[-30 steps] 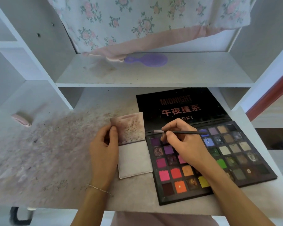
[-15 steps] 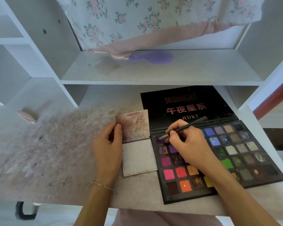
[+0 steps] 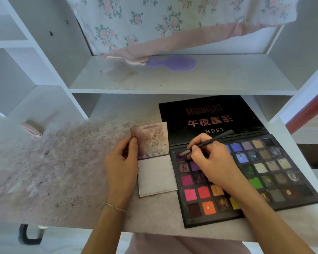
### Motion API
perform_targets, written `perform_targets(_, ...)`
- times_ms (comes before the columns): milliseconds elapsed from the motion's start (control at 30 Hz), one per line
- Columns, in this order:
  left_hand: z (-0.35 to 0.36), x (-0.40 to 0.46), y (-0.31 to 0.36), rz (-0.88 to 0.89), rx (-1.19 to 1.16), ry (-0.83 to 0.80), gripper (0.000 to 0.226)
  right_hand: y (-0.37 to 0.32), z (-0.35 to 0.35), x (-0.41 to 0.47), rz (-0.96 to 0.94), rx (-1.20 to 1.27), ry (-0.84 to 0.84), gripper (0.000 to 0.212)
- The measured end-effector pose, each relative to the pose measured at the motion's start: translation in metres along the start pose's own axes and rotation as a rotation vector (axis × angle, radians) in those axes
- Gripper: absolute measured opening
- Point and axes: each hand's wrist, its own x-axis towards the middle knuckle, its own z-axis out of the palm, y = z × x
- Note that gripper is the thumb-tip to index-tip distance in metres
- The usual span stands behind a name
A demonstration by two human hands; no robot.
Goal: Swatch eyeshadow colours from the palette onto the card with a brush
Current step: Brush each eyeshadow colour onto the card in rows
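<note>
Brush handling: the brush [image 3: 207, 142] is judged light, thin and stiff in the handle, soft only at the tip; it is best held low on the handle, near the ferrule, as it is held now.
Right hand: the right hand [image 3: 212, 162] is curled round the lower handle, the fingers [image 3: 195, 150] pinching it like a pen, the tip lowered onto a dark purple pan at the palette's far left corner.
Palette handling: the palette [image 3: 246, 176] is judged flat, rigid and fairly heavy; its pressed powders are judged crumbly, so a light touch is called for.
Palette look: a black tray with rows of square pans is seen, pinks, reds and oranges on its left, greens and browns on its right, several pans worn; the lid lies open behind, lettered in pink.
Palette place: it lies at the right end of the worktop [image 3: 62, 171], near the front edge.
Card handling: the card [image 3: 154, 160] is judged thin, light and bendable, easily shifted unless steadied.
Card look: a folded pale card is seen, its upper leaf smudged purple-brown, its lower leaf nearly clean.
Left hand: the left hand [image 3: 121, 165] holds the card's left edge, thumb on the upper leaf.
Card place: it lies just beside the palette's left edge.
</note>
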Motion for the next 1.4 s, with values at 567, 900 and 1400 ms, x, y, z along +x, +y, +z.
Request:
perform_targets(567,-0.026,0.026,-0.004,0.049,0.083,-0.293,0.02,-0.017,0.003,0.0,0.013,0.281,0.018,0.022)
perform_targets(900,-0.027,0.028,-0.011,0.028,0.09,-0.221,0.012,-0.034,0.051,0.012,0.009,0.27,-0.146,0.013)
perform_targets(1400,-0.024,0.029,-0.013,0.033,0.084,-0.208,0.018,-0.03,0.055,0.014,-0.002,0.121,-0.191,0.01)
